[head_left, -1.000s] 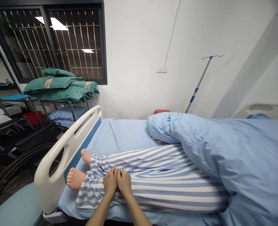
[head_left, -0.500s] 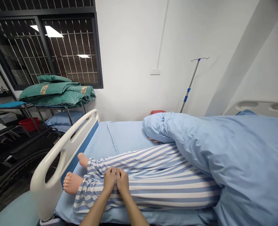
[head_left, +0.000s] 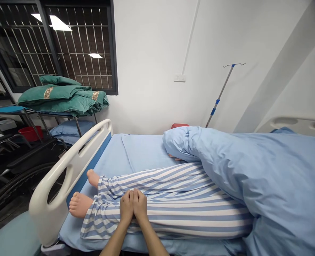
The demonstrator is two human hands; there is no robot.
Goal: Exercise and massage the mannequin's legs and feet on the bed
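Note:
Blue-and-white striped trousers (head_left: pixel 189 209) cover the legs of a figure lying on the bed, which looks like a manikin. My left hand (head_left: pixel 126 206) and my right hand (head_left: pixel 140 204) rest side by side on the nearer lower leg, touching each other. Both have their fingers curled down over the trouser leg, and the fingertips are hidden. Two bare feet, the near foot (head_left: pixel 80 205) and the far foot (head_left: pixel 93 177), stick out of the cuffs to the left. A light blue quilt (head_left: pixel 226 156) lies bunched over the thighs and upper body.
The bed's white footboard (head_left: pixel 49 185) rises at the left. Beyond it are a wheelchair (head_left: pixel 29 160), a red bucket (head_left: pixel 31 133) and folded green bedding (head_left: pixel 64 97) on a rack. An IV pole (head_left: pixel 221 92) stands behind the bed by the wall.
My hands have come closer together, the left one shifting slightly right, still on the lower leg. The view has tilted a little. Legs and quilt lie as before.

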